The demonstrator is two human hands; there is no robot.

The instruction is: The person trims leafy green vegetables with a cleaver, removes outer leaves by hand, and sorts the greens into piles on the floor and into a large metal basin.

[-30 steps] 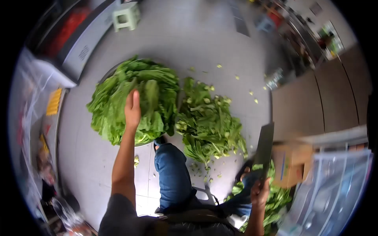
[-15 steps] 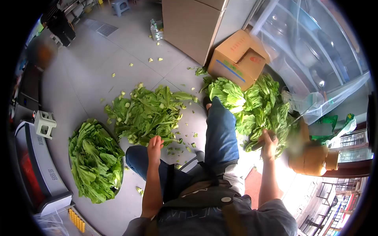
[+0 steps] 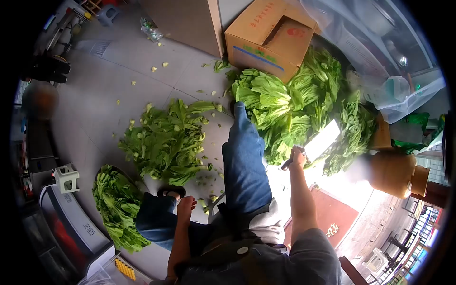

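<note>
Gripping the knife [image 3: 324, 140] by its handle, the right hand [image 3: 298, 156] is at the near edge of the right-hand greens [image 3: 273, 97]; the left hand [image 3: 186, 206] is well apart to the left, fingers curled, how tightly I cannot tell. Grey floor [image 3: 142, 78] spreads beyond to a box [image 3: 266, 35] at far right, while leaves mostly hide the left bowl [image 3: 124, 172] and glare blurs the tank [image 3: 392, 173].

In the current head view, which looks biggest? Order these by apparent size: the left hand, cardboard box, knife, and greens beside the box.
1. Greens beside the box
2. Cardboard box
3. Knife
4. Left hand
</note>
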